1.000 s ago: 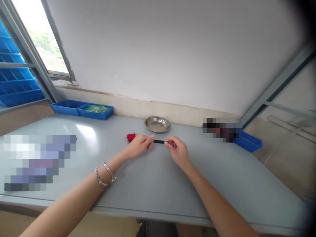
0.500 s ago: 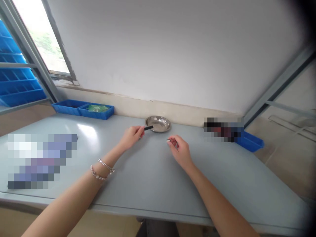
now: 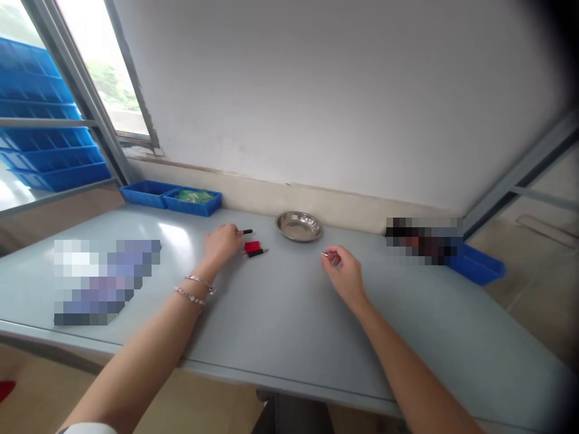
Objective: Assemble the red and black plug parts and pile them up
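My left hand [image 3: 225, 242] is closed on a black rod [image 3: 245, 232] that points right from its fingertips, just above the table [image 3: 271, 313]. Beside it lie red sticks [image 3: 252, 246] and a black stick [image 3: 256, 253] with a thin metal tip. A round, shallow metal dish [image 3: 299, 227] sits near the wall, and nothing shows inside it. Right of and in front of the dish, my right hand [image 3: 344, 268] pinches a small metal piece [image 3: 325, 255] between thumb and forefinger.
Two blue bins [image 3: 149, 193] stand at the back left, the right one holding green plastic bags [image 3: 194, 196]. Stacked blue crates [image 3: 49, 144] fill a left rack. A blurred patch lies at the left and another at the right, by a blue tray [image 3: 477, 264].
My left hand has moved left, away from the dish, with the black rod, and the red and black sticks now show beside it. The camera has turned slightly left.
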### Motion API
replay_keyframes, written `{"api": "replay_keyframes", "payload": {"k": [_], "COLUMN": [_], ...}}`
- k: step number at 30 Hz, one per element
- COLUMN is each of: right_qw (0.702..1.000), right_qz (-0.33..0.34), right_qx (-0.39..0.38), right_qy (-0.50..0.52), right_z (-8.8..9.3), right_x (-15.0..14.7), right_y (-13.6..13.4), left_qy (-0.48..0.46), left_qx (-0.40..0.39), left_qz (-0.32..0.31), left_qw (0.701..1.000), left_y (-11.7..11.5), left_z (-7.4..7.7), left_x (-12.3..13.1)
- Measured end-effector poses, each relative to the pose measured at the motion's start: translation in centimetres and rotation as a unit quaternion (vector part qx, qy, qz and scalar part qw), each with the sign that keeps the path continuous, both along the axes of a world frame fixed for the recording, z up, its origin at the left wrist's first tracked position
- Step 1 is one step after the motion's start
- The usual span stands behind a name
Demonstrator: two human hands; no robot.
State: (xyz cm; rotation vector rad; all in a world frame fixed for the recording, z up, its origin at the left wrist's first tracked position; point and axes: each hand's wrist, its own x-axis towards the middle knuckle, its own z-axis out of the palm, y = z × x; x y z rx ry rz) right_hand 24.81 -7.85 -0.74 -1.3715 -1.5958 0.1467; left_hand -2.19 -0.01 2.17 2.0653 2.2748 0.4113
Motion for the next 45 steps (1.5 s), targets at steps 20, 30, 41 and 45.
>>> {"api": "replay_keyframes", "payload": {"k": [20, 30, 41, 45], "right_qw": [0.977, 0.928, 0.889, 0.898], "right_qz": [-0.071, -0.09, -0.095, -0.092], "right_qx": [-0.029, -0.067, -0.089, -0.099], "right_qy": [-0.197, -0.354, -0.439, -0.419], "right_z": [-1.5, -1.5, -0.7, -1.1], "right_x": [0.3, -0.2, -0.6, -0.4], "right_y": [1.7, 1.1, 0.5, 0.7], "left_qy": [0.018, 0.026, 0.026, 0.023], "left_qx": [-0.027, -0.033, -0.031, -0.034], "left_qz": [-0.016, -0.02, -0.028, -0.03], "left_qw": [0.999, 0.999, 0.999, 0.999], "left_y": [0.1, -0.1, -0.2, -0.2], "left_z": [-0.8, -0.7, -0.7, -0.7], "left_x": [0.2, 0.5, 0.6, 0.5]}}
